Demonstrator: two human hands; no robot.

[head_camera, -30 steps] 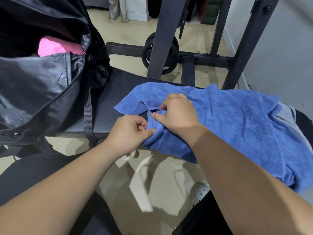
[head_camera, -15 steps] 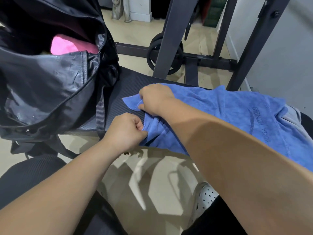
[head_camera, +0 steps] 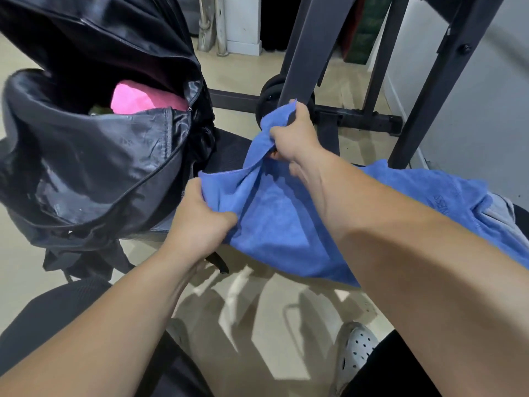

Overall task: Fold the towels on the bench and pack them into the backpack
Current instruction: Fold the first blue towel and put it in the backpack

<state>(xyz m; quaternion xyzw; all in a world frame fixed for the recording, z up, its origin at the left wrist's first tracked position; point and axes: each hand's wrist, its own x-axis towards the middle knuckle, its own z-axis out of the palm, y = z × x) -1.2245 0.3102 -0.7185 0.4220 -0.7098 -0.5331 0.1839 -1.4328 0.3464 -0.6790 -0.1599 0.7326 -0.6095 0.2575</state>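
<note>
A blue towel (head_camera: 274, 224) with dark lettering lies across the black bench (head_camera: 229, 150) and hangs over its near edge. My left hand (head_camera: 200, 222) grips the towel's near corner by the bench edge. My right hand (head_camera: 292, 136) grips the far corner, lifted above the bench. The edge between the two hands is stretched. An open black backpack (head_camera: 94, 156) stands on the bench's left end with a pink towel (head_camera: 143, 100) inside. A grey towel (head_camera: 498, 216) peeks out under the blue one at the right.
Dark rack uprights (head_camera: 300, 50) and a crossbar with a weight plate (head_camera: 269, 101) stand behind the bench. A backpack strap (head_camera: 220, 262) dangles off the bench. My grey shoe (head_camera: 355, 353) is on the beige floor below. A grey wall (head_camera: 486, 110) is at the right.
My right hand has slid along the towel's edge away from my left hand and lifted the far corner up. My left hand keeps its grip on the near corner.
</note>
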